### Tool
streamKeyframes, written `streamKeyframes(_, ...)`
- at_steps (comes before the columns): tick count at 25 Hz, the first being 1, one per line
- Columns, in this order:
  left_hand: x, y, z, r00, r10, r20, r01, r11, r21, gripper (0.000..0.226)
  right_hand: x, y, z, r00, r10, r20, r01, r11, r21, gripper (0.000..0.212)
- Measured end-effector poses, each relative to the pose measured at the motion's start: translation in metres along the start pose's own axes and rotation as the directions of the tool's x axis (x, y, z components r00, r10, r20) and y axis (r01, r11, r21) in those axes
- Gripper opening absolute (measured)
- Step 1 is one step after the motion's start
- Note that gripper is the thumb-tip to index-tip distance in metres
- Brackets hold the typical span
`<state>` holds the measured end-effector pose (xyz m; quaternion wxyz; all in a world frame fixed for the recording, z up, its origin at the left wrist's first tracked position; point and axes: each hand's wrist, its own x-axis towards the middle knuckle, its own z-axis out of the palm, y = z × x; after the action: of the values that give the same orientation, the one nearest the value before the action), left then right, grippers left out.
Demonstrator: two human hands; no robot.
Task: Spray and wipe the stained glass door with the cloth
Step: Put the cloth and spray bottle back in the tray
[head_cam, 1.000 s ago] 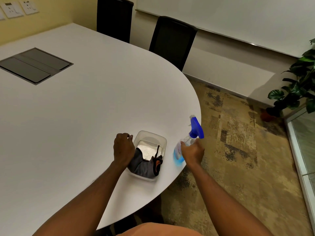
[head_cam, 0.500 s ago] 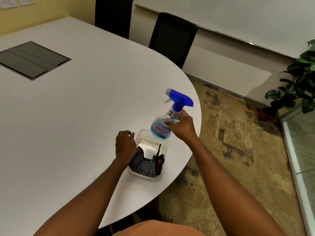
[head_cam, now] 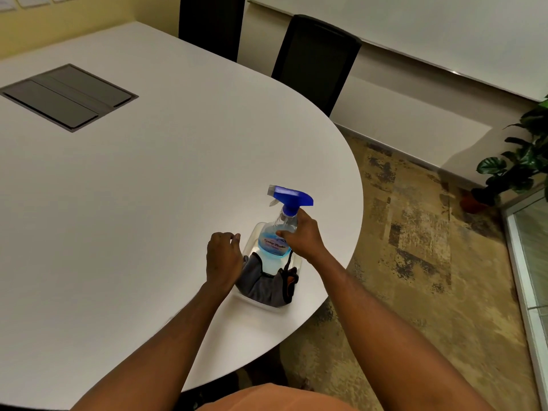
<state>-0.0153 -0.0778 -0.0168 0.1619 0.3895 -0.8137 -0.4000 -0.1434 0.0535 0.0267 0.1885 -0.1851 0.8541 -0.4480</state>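
The spray bottle [head_cam: 278,232], clear with blue liquid and a blue trigger head, was held upright above the far end of a clear plastic tub [head_cam: 268,305], its nozzle pointing left over the table. The right hand [head_cam: 302,237] gripped it around the neck and upper body, fingers wrapped over the front just below the blue collar. In the tub lay the grey cloth [head_cam: 258,280], bunched against the near wall, with a dark strap and an orange-trimmed piece beside it (what that piece was could not be made out). The left hand [head_cam: 222,256] rested at the tub's left side, fingers curled loosely inward and knuckles up; it touched or nearly touched the cloth's edge, but whether it actually pinched the fabric could not be told. The tub sat near the rounded end of a white table [head_cam: 133,188], close to its edge. Farther back on the tabletop a dark grey cable hatch [head_cam: 66,96] was set flush into the surface. Two black chairs [head_cam: 315,60] stood behind the table against a pale wall. To the right, over the mottled carpet [head_cam: 415,247], a leafy potted plant [head_cam: 516,164] stood just beside the framed glass door [head_cam: 530,262] at the edge of view.
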Motion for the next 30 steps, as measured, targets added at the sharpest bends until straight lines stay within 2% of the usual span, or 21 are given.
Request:
streamKeyframes(7, -0.009, -0.006, 0.002, 0.999, 0.010, 0.036, -0.011, 1.000, 0.013, 0.033, 0.000, 0.015, 0.015, 0.996, 0.079, 0.029, -0.080, 0.997, 0.013, 0.038)
streamKeyframes(14, -0.009, -0.008, 0.003, 0.997, 0.026, 0.079, -0.031, 0.998, 0.055, 0.035, 0.004, 0.015, 0.015, 0.993, 0.117, 0.031, -0.116, 0.992, -0.039, 0.052)
streamKeyframes(18, -0.014, -0.005, 0.003, 0.998, 0.031, 0.053, -0.034, 0.997, 0.065, 0.033, 0.004, 0.015, 0.013, 0.989, 0.140, 0.043, -0.135, 0.987, -0.091, 0.056)
streamKeyframes(22, -0.028, -0.001, 0.005, 0.996, 0.091, -0.015, -0.089, 0.994, 0.064, 0.027, -0.010, 0.025, 0.010, 0.982, 0.186, -0.016, -0.187, 0.979, -0.083, 0.067)
streamKeyframes(26, -0.048, 0.009, 0.016, 0.967, 0.254, 0.013, -0.255, 0.964, 0.070, 0.024, -0.030, 0.044, -0.001, 0.956, 0.262, -0.130, -0.267, 0.963, -0.019, 0.081)
streamKeyframes(30, -0.073, 0.028, 0.038, 0.934, 0.346, 0.085, -0.344, 0.938, -0.034, 0.023, -0.061, 0.072, -0.022, 0.923, 0.316, -0.222, -0.332, 0.942, -0.040, 0.073)
